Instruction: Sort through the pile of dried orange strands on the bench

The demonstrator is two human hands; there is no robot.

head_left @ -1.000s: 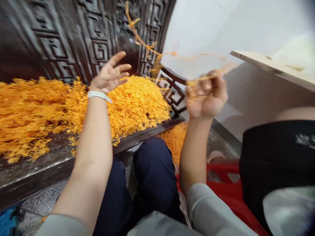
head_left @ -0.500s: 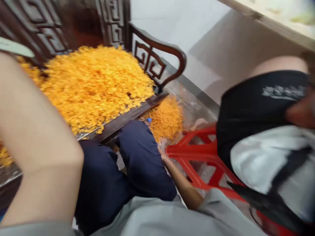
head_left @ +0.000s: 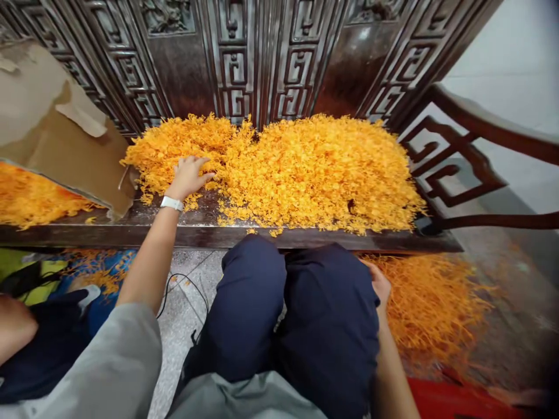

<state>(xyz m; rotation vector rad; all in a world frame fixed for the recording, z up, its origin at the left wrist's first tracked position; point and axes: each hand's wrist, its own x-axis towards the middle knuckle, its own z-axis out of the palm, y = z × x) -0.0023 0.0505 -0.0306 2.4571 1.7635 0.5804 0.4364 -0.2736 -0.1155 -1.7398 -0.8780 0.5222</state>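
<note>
My left hand (head_left: pixel 190 176), with a white band on its wrist, reaches to a smaller heap of small orange-yellow pieces (head_left: pixel 183 137) on a dark wooden bench (head_left: pixel 201 235). Its fingers are spread, touching or just over the pieces; nothing shows in its grasp. To the right lies a larger heap of similar flower-like pieces (head_left: pixel 318 169), which meets the smaller one. My right hand (head_left: pixel 379 283) is low beside my right knee. The knee hides most of its fingers, so I cannot see whether it holds anything.
A torn cardboard box (head_left: pixel 82 134) stands on the bench at left, with more orange pieces (head_left: pixel 39 198) beside it. Stringy orange pieces (head_left: pixel 428 302) lie on the floor at right. Also here are a carved armrest (head_left: pixel 476 169), a black cable (head_left: pixel 192 279) and a red stool (head_left: pixel 458 398).
The view has swung left from the red stool and the other person at right to the bench. My left hand, out of view before, now shows at the smaller heap. My right hand stays by my knee.
</note>
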